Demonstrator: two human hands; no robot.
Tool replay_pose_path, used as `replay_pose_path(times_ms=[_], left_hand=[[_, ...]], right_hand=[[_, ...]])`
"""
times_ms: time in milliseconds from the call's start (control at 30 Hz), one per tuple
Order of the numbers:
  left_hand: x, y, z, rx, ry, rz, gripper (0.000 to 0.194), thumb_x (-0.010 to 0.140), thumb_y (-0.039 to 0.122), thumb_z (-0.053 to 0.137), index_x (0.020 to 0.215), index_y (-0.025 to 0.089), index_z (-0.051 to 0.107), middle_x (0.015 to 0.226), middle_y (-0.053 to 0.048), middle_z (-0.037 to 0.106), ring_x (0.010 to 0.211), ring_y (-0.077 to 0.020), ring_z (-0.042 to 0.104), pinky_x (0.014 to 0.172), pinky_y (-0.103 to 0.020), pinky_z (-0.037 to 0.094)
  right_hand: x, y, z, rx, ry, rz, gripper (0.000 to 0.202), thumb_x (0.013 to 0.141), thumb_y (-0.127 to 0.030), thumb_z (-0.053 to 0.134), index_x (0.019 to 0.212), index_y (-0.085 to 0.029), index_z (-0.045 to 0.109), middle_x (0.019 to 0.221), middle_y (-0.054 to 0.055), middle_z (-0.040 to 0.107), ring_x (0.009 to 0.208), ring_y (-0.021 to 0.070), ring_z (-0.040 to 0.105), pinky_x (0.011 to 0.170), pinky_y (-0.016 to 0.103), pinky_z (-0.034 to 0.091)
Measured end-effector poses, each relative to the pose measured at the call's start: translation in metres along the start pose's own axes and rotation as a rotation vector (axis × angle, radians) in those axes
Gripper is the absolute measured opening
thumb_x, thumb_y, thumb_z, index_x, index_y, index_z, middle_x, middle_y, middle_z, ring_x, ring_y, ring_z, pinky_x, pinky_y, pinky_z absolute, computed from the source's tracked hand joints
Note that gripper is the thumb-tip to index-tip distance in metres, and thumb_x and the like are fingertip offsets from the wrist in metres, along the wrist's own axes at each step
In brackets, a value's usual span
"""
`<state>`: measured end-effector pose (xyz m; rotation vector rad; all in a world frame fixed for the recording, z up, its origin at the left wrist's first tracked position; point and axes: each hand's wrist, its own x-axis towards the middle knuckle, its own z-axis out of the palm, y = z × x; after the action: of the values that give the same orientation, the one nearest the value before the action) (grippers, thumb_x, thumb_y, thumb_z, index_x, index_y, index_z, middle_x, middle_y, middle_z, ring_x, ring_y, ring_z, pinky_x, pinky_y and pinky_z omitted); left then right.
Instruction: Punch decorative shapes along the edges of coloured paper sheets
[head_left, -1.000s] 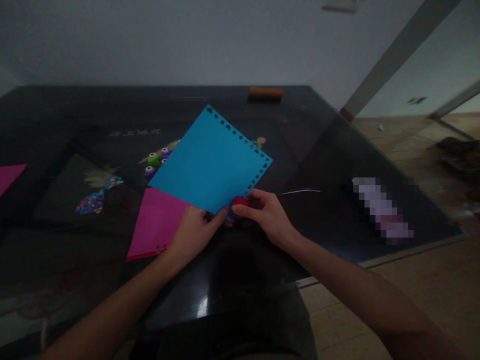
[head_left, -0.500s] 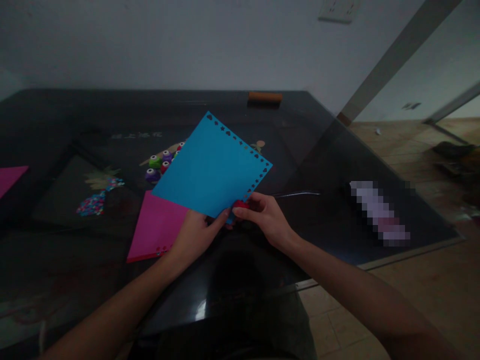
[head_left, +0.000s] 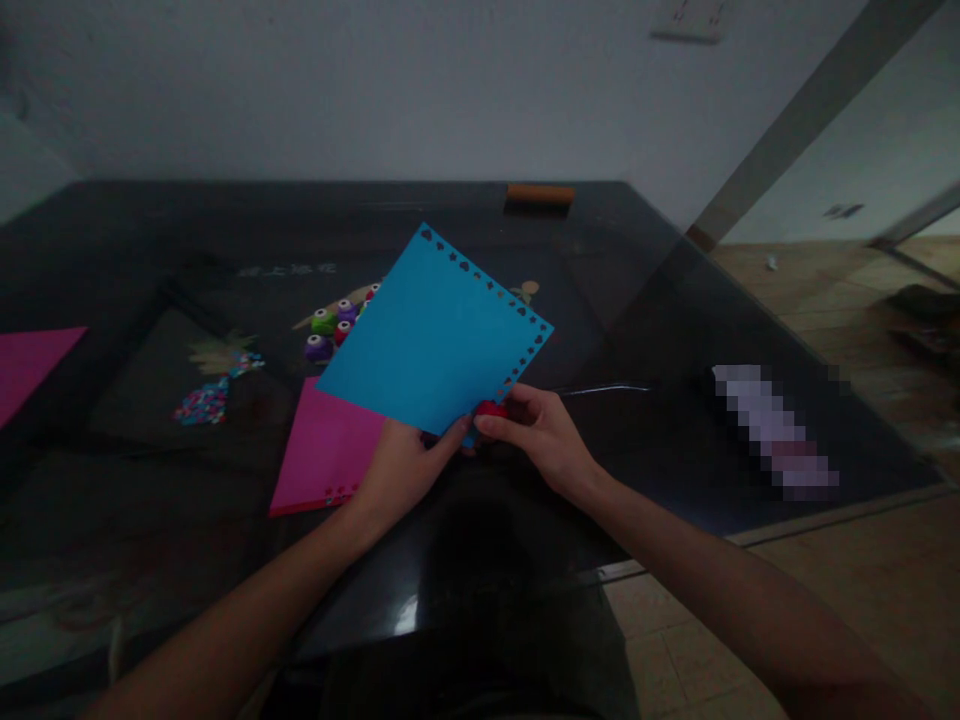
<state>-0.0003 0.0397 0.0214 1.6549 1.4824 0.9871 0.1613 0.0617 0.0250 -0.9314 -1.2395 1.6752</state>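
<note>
A blue sheet of paper (head_left: pixel 435 340) is held up above the dark table, turned so one corner points toward me. Small hearts, stars and other shapes are punched along two of its edges. My left hand (head_left: pixel 412 455) pinches the paper near its lowest corner, thumb on top. In my right hand (head_left: pixel 544 430), thumb and fingers close around a small red craft punch (head_left: pixel 491 410) at the paper's lower right edge. Most of the punch is hidden by the fingers. Pink paper (head_left: pixel 330 445) with punched shapes lies partly under the blue sheet and my left hand.
Several colourful punches (head_left: pixel 322 322) sit behind the blue sheet. Paper confetti (head_left: pixel 202 402) is heaped at left, near another pink sheet (head_left: pixel 37 365). An orange-brown roll (head_left: pixel 540 194) lies at the table's back edge. A blurred-out pale object (head_left: pixel 772 430) rests at right.
The whole view has shifted slightly, so things appear a little further right. Both hands keep their hold on the paper and the red punch; no new cut-out is clearly visible.
</note>
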Motion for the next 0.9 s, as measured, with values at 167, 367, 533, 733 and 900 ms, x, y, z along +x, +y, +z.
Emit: replay_pose_path(times_ms=[167,367,533,733,900], left_hand=[[-0.0012,-0.002,0.0014,-0.068,-0.046,-0.07,0.017,0.083,0.032,0.053,0.09,0.02,0.062,0.082,-0.004,0.073,0.068,-0.0189,0.068,0.065,-0.032,0.054],[0.0008,-0.002,-0.0017,-0.015,-0.024,-0.053,0.017,0.082,0.032,0.053,0.081,0.02,0.064,0.067,-0.003,0.072,0.065,-0.0205,0.068,0.065,-0.033,0.054],[0.0016,0.0004,-0.0025,-0.087,-0.032,-0.055,0.016,0.081,0.032,0.053,0.082,0.02,0.064,0.074,-0.003,0.073,0.063,-0.0182,0.068,0.061,-0.029,0.054],[0.0025,0.0035,-0.0046,-0.083,-0.017,-0.06,0.015,0.081,0.03,0.054,0.075,0.019,0.062,0.075,-0.003,0.073,0.063,-0.0171,0.067,0.064,-0.029,0.054],[0.0032,0.0021,-0.0054,-0.096,0.009,-0.065,0.015,0.081,0.031,0.055,0.08,0.019,0.063,0.073,-0.003,0.072,0.061,-0.017,0.068,0.061,-0.027,0.054]], right_hand=[[-0.0006,-0.0005,-0.0006,-0.048,0.025,0.024,0.024,0.062,-0.03,0.076,0.081,-0.02,0.066,0.074,0.001,0.067,0.067,0.0152,0.061,0.07,0.033,0.049],[-0.0012,0.0001,-0.0025,-0.098,0.043,0.007,0.022,0.062,-0.03,0.076,0.079,-0.02,0.066,0.074,0.0,0.067,0.069,0.0153,0.061,0.07,0.032,0.047],[-0.002,-0.0025,-0.0027,-0.126,0.04,0.0,0.021,0.064,-0.029,0.075,0.081,-0.019,0.066,0.075,0.0,0.065,0.069,0.0138,0.059,0.069,0.03,0.046],[-0.0011,-0.0027,-0.004,-0.102,0.005,0.012,0.026,0.065,-0.027,0.074,0.089,-0.02,0.067,0.081,0.001,0.067,0.076,0.0155,0.062,0.077,0.034,0.047],[-0.0003,-0.0043,-0.0065,-0.113,-0.01,0.064,0.027,0.063,-0.028,0.076,0.088,-0.021,0.067,0.084,0.0,0.069,0.078,0.0156,0.063,0.079,0.034,0.048]])
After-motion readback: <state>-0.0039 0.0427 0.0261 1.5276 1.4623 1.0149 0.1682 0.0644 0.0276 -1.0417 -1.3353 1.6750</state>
